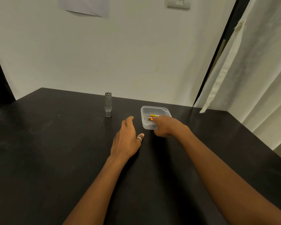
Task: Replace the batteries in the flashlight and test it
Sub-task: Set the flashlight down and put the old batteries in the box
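A short silver flashlight (108, 104) stands upright near the back of the black table (47, 151). To its right sits a small clear plastic tray (146, 111) holding a few orange and yellow batteries (152, 117). My right hand (167, 126) reaches into the tray, fingertips at the batteries; whether it grips one is hidden. My left hand (126, 138), with a ring on the thumb, hovers low over the table between flashlight and tray, fingers extended and holding nothing.
A pale wall rises right behind the table, with a sheet of paper (86, 5) and a switch plate (178, 3) on it. A light curtain (250, 70) hangs at the right beside a dark frame.
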A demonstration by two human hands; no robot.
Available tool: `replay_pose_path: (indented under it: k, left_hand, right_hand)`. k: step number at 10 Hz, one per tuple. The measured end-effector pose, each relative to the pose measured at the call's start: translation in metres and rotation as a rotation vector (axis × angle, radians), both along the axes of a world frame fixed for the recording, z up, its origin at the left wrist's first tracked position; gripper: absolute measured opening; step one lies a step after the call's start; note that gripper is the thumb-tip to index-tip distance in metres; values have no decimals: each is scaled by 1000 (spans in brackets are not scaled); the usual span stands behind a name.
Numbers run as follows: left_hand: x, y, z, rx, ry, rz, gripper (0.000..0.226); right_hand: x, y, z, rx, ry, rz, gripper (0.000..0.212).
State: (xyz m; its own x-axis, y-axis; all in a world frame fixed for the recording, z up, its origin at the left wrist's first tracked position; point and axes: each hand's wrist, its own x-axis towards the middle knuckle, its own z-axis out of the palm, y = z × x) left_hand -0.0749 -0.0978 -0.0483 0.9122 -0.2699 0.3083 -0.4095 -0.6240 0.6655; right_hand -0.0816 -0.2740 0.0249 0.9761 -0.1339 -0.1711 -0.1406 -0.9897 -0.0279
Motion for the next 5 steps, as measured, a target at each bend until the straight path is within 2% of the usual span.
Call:
replay_pose_path:
  k: [3,4,5]
  left_hand:
    - [-1,0,3,36,6,-12,77]
    - [0,1,8,32,28,-28,72]
    - [-8,2,9,14,52,-41,69]
  right_hand:
    - [2,2,3,-23,15,-1,57]
    - [-6,0,4,-31,-40,21,65]
    - [-21,-3,2,-71,-241,27,57]
